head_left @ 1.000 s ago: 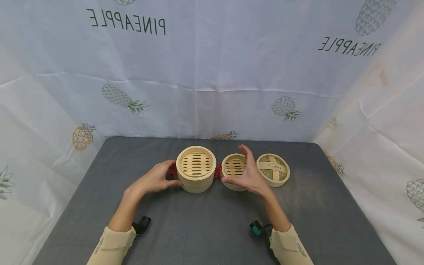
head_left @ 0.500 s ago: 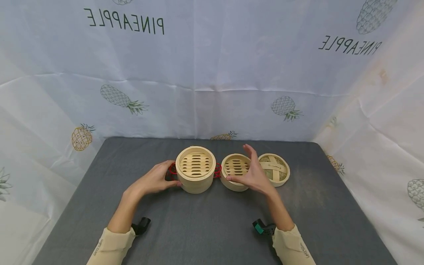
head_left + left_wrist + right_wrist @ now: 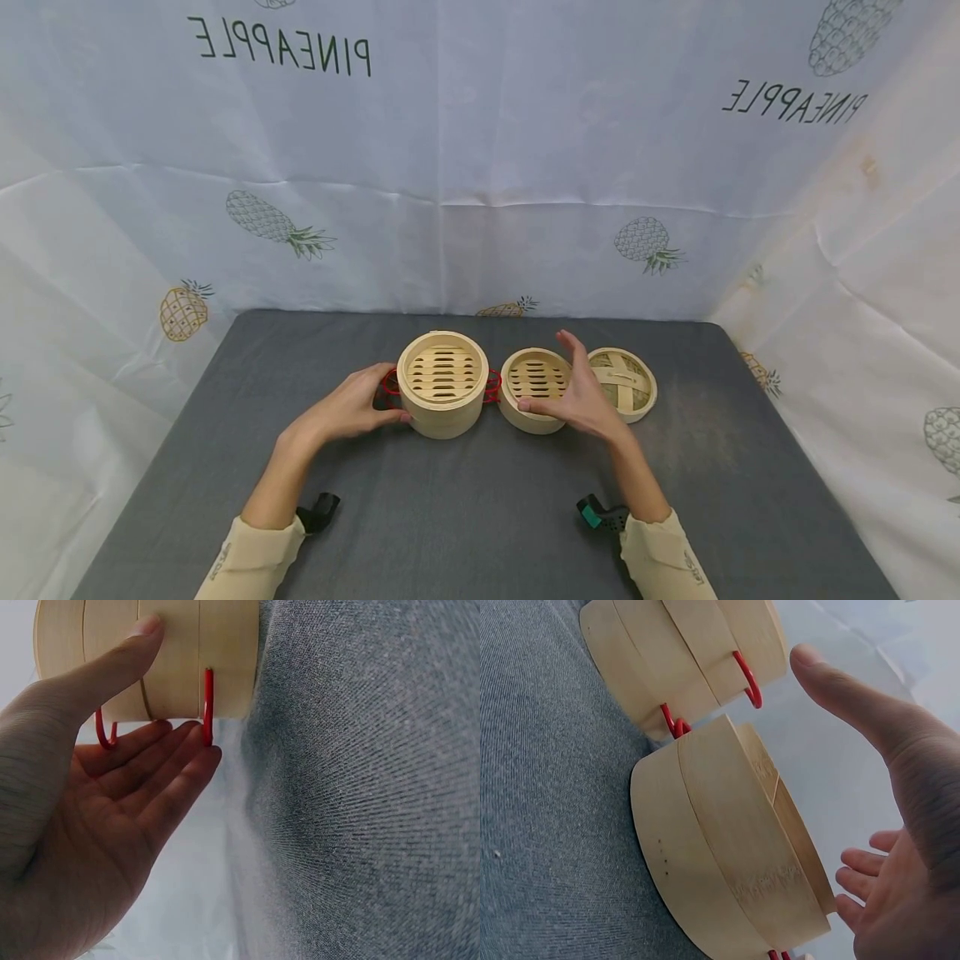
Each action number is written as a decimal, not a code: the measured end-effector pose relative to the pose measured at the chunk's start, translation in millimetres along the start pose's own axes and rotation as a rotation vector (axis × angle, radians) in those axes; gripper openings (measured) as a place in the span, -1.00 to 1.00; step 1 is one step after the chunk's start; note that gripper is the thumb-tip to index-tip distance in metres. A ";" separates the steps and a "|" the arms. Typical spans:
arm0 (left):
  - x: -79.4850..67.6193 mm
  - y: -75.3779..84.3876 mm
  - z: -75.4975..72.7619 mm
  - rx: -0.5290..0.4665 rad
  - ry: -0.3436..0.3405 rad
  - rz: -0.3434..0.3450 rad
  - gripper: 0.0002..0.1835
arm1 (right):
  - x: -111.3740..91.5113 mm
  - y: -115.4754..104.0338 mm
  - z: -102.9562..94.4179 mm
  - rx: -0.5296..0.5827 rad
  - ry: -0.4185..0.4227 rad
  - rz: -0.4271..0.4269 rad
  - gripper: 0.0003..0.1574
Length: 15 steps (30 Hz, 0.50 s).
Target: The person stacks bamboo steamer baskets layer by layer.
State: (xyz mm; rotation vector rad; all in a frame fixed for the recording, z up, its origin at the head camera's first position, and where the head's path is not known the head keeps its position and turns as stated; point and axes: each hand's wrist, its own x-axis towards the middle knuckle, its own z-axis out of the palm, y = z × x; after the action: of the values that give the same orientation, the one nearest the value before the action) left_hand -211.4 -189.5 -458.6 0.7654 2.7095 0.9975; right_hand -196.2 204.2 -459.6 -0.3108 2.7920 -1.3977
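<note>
A two-tier stack of bamboo steamer baskets [image 3: 442,408] stands at the table's back middle, with slats inside its top tier and red side handles. My left hand [image 3: 352,406] holds its left side; in the left wrist view the thumb [image 3: 124,656] lies on the wall and the fingertips reach the red handles [image 3: 208,705]. Right of the stack stands a lower bamboo steamer basket [image 3: 528,421], close beside it. Over this basket's right part hovers my right hand [image 3: 581,400], thumb and fingers spread; the right wrist view shows nothing between them above the basket's rim [image 3: 787,817].
Behind my right hand lies a round woven bamboo lid [image 3: 630,383] with crossed strips. A grey cloth [image 3: 465,517] covers the table. White curtains [image 3: 480,125] with pineapple prints hang along the back and sides.
My right hand has shifted slightly rightward, uncovering more of the lower basket's slats and covering more of the lid. The left hand and the baskets stay almost in place.
</note>
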 end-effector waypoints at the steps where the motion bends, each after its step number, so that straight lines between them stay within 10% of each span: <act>1: -0.4 0.0 0.0 -0.001 0.001 0.001 -0.23 | -0.1 0.4 -0.1 -0.003 -0.003 0.004 0.75; 15: -1.1 0.2 -1.4 -0.001 -0.002 0.003 -0.24 | 0.5 9.3 4.4 -0.035 -0.078 0.046 0.75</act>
State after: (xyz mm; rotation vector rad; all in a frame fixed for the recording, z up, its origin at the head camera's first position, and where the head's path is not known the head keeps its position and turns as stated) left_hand -210.8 -190.6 -457.4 0.7703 2.7068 0.9990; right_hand -197.9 206.1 -469.6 -0.2932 2.7457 -1.2995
